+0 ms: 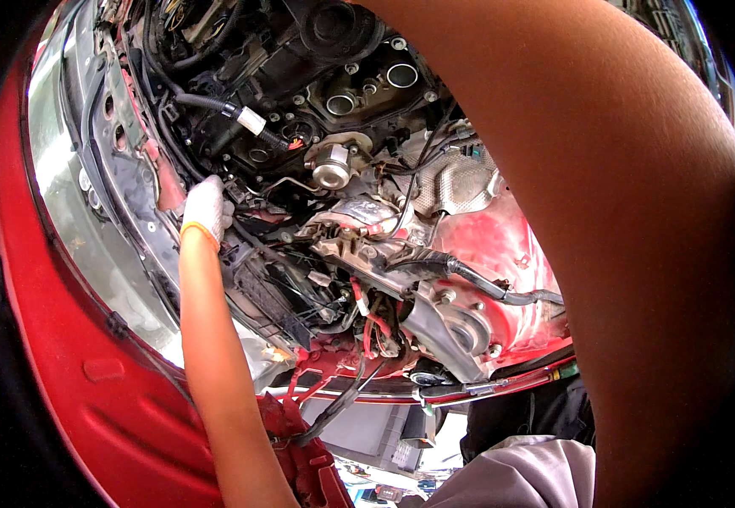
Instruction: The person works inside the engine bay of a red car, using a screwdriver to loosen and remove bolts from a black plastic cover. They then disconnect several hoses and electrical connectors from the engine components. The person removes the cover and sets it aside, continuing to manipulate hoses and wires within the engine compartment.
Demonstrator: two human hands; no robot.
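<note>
Nearest, the right arm (638,254) fills the view, its hand hidden, so its grip can't be told. Beyond, the gloved left hand (207,207) rests curled on the stripped engine bay's (359,203) edge, pinching nothing visible. With open ports (401,74) and loose wiring (367,313) farther in, I'd judge plenty remains.

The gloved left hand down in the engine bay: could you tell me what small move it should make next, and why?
Probably a slow feel along the black hoses and wiring under its fingers before pulling anything. The left hand, in a white glove, rests at the bay's edge among tightly packed lines, its grip hidden. The right forearm blocks much of the view, and the right hand is out of sight, so shifting that arm aside may help.
</note>
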